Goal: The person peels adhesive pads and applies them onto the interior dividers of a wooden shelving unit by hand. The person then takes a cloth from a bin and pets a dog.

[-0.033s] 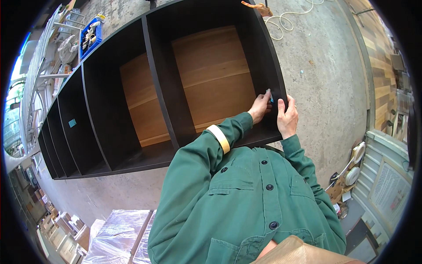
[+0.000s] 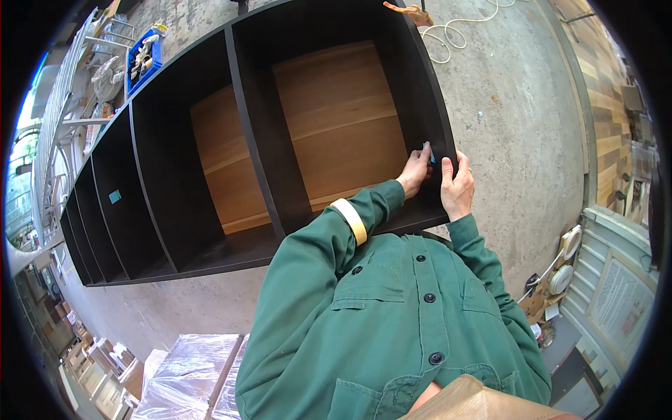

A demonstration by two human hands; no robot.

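Observation:
A long black shelf unit point(image 2: 255, 140) with a brown wood-grain back lies on the floor in front of me, its compartments facing up. In the rightmost compartment my left hand point(image 2: 416, 170) is closed, thumb and fingertips at a small teal piece point(image 2: 432, 158) against the inner face of the end panel. Fingers partly cover that piece. My right hand point(image 2: 458, 187) grips the end panel's edge from outside, thumb on the rim. Around my left forearm sits a roll of pale yellow tape point(image 2: 350, 220). Another teal piece point(image 2: 115, 197) shows on a panel farther left.
A pale cord point(image 2: 455, 31) coils on the concrete floor point(image 2: 518, 133) past the unit's far right corner, beside an orange-handled tool point(image 2: 400, 8). A blue crate point(image 2: 145, 59) stands behind the unit. Plastic-wrapped boxes point(image 2: 185, 378) are at lower left, corrugated metal point(image 2: 609, 280) at right.

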